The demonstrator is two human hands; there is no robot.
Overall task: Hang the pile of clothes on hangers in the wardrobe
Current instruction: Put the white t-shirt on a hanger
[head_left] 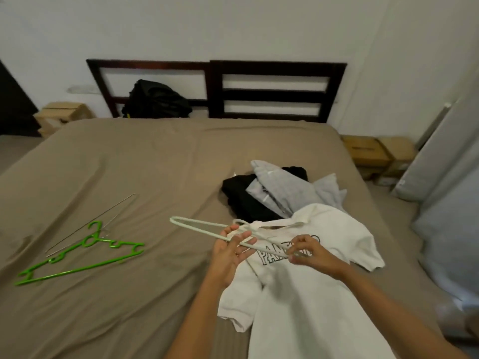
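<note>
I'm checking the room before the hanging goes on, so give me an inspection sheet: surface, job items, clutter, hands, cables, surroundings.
Surface: bed with a brown sheet, lightly creased.
Job's things: white T-shirt spread at the near edge; white hanger held over its collar; pile of clothes, grey and black, behind it; green hanger and wire hanger lying on the left.
Clutter: black bag against the headboard.
Hands: left hand grips the white hanger; right hand pinches it farther along.
Cables: nothing seen.
Surroundings: white wall; cardboard boxes beside the bed; no wardrobe in view.
</note>
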